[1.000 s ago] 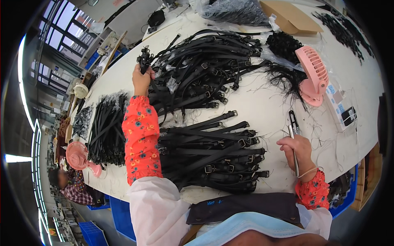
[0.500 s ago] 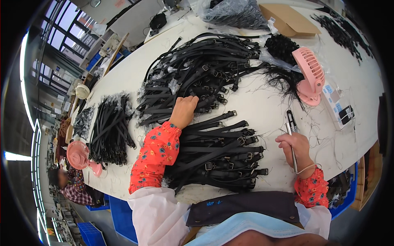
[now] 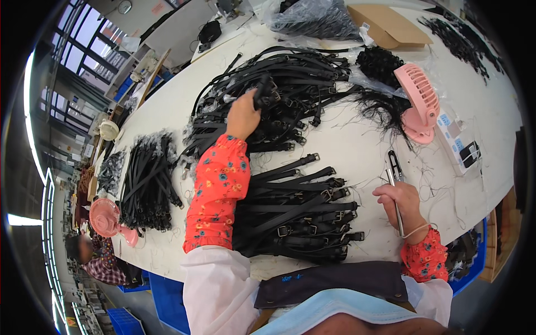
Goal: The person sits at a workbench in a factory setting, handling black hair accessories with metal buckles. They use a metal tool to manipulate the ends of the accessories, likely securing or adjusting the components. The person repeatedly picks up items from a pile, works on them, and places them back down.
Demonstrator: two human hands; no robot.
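Note:
My left hand (image 3: 244, 115) is closed on a black strap (image 3: 267, 91) with a buckle, lifted over the far pile of black buckled straps (image 3: 312, 70). Part of that strap is hidden behind my fingers. A second pile of black straps (image 3: 285, 209) lies nearer to me, its buckle ends turned right. To the right of it, my right hand (image 3: 403, 204) grips a slim silver rod-like tool (image 3: 397, 215), whose exact kind I cannot make out. Just beyond its upper end is a small black and silver tool (image 3: 395, 166) with a slotted body.
A pink fan (image 3: 421, 103) and a white power strip (image 3: 455, 142) stand at the right, near black loose threads (image 3: 379, 109). Another strap bundle (image 3: 149, 184) and a pink fan (image 3: 106, 218) are at the left. A cardboard box (image 3: 388, 27) and plastic bag (image 3: 315, 21) lie far back.
My left hand has moved away from me and slightly left, raising a strap out of the far pile. My right hand stays nearly in place with the silver tool.

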